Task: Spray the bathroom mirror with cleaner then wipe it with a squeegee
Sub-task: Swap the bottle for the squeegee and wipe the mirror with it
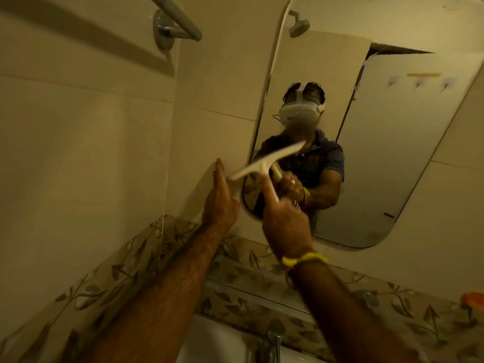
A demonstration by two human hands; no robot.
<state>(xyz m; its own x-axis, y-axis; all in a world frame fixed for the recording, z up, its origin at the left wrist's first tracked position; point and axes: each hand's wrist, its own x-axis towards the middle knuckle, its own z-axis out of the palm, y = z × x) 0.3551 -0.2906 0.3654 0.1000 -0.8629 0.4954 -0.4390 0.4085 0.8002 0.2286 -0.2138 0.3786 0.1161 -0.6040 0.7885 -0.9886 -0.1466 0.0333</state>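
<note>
At the mirror's (366,153) lower left corner, our right hand (285,221) grips the squeegee (251,170) by its handle, blade angled toward the glass, apparently to begin a pass. Our left hand (220,203) rests flat-fingered on the tiled wall (104,153), likely bracing; open glass spreads up and right.

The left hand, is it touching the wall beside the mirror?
Touching. The head view shows the left hand with straight fingers laid flat on the tiled wall, no gap visible, while the right hand holds the squeegee.
</note>
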